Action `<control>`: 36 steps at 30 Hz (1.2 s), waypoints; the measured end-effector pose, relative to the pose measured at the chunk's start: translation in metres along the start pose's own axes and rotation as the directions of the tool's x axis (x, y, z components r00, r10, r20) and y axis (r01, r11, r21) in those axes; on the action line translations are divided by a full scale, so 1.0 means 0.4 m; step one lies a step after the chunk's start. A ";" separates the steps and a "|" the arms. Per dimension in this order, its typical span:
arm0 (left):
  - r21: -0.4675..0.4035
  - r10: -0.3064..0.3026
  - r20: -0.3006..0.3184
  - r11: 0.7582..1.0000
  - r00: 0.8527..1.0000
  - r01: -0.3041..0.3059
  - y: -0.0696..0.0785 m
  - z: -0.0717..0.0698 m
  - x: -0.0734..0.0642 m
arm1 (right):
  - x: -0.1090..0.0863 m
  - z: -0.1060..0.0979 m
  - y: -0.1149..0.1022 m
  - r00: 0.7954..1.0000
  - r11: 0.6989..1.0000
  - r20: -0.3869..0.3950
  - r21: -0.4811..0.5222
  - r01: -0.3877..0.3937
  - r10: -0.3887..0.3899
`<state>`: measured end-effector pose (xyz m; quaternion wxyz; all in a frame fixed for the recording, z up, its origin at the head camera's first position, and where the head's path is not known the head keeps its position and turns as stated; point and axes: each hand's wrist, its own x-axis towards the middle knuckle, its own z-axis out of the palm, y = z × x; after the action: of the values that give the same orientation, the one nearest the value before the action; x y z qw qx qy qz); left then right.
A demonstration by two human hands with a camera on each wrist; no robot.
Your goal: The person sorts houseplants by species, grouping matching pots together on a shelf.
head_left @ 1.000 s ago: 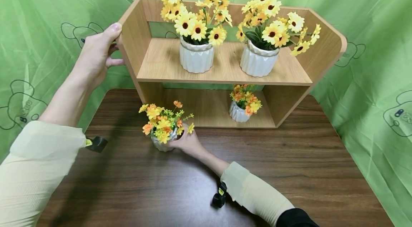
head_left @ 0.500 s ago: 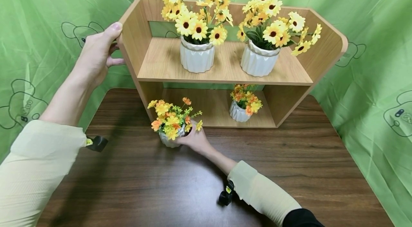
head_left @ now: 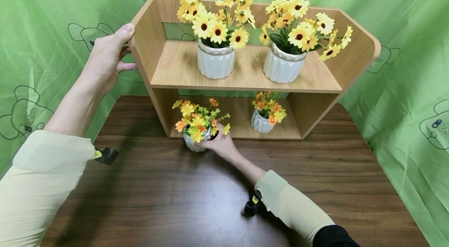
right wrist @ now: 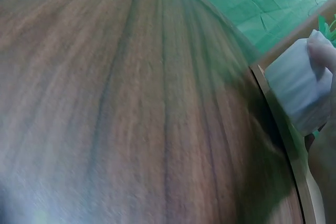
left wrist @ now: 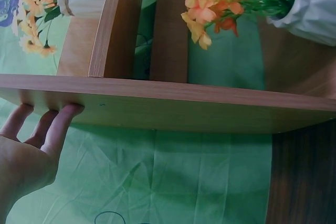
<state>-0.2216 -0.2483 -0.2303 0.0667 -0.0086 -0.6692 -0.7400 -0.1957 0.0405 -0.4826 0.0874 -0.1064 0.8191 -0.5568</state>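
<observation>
In the head view, my right hand (head_left: 221, 142) grips the side of a white fluted flower pot (head_left: 193, 143) with orange and yellow artificial flowers (head_left: 196, 122). The pot stands at the front left of the wooden shelf's (head_left: 245, 86) lower level; in the right wrist view the white pot (right wrist: 296, 85) is just inside the front edge, and the fingers behind it are hidden. My left hand (head_left: 105, 58) is at the shelf's left side panel (head_left: 147, 40). Its extended fingers (left wrist: 58, 129) press on the panel's outer face in the left wrist view.
Two white pots of yellow daisies, one left (head_left: 215, 62) and one right (head_left: 284, 66), stand on the upper shelf. A smaller orange-flowered pot (head_left: 260, 122) sits at the lower right. Dark wooden table (head_left: 175, 200) lies in front; green cloth (head_left: 403, 95) hangs behind and at the sides.
My right hand has moved the orange-flowered pot right and back, from the table in front of the shelf to its lower level. The left hand stays at the side panel.
</observation>
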 end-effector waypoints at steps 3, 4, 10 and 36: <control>-0.004 0.003 -0.001 1.000 1.000 -0.003 0.000 0.000 0.000 | 0.008 -0.013 0.002 0.999 0.999 -0.014 -0.034 -0.031 0.030; -0.006 0.004 -0.001 1.000 1.000 -0.004 0.000 0.000 0.000 | 0.012 -0.017 0.004 1.000 0.999 -0.018 -0.030 -0.024 0.023; -0.012 -0.002 -0.006 1.000 1.000 0.002 -0.001 -0.001 -0.001 | 0.039 -0.043 0.019 0.998 0.999 -0.059 -0.021 -0.028 0.027; -0.009 -0.006 -0.006 1.000 1.000 0.006 0.003 0.004 -0.002 | 0.123 -0.116 0.047 0.994 0.991 -0.064 -0.089 -0.095 0.090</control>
<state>-0.2209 -0.2469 -0.2290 0.0662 -0.0048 -0.6656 -0.7434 -0.2568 0.0754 -0.4845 0.0833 -0.0555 0.8503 -0.5168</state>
